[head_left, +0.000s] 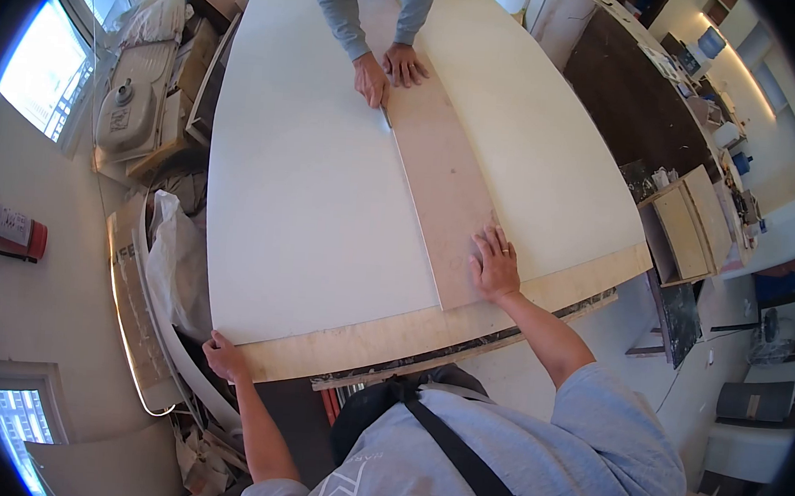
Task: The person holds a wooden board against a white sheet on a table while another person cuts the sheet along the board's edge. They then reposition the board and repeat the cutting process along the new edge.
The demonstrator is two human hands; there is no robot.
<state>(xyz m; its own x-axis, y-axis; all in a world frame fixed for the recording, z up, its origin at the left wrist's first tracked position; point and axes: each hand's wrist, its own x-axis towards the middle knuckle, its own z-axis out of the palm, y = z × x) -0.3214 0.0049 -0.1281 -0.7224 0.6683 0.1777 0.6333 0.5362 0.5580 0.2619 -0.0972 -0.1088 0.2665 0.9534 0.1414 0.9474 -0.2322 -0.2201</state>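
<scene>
My left hand [226,358] is closed on the near left corner of the plywood board [335,343], where it meets the white sheet [309,196] lying on top. My right hand [496,266] presses down with spread fingers on the near end of a long pinkish wooden strip [444,173], which lies lengthwise across the sheet. Across from me, a co-worker's hand [370,80] grips a thin blade-like cutter [387,118] against the strip's left edge. That person's other hand [404,65] rests flat on the strip.
A sink [131,110] and stacked boards stand along the left wall, with a white plastic bag [178,260] below them. A fire extinguisher [16,230] hangs farther left. To the right are a wooden box [680,233] and a cluttered dark-topped surface [634,89].
</scene>
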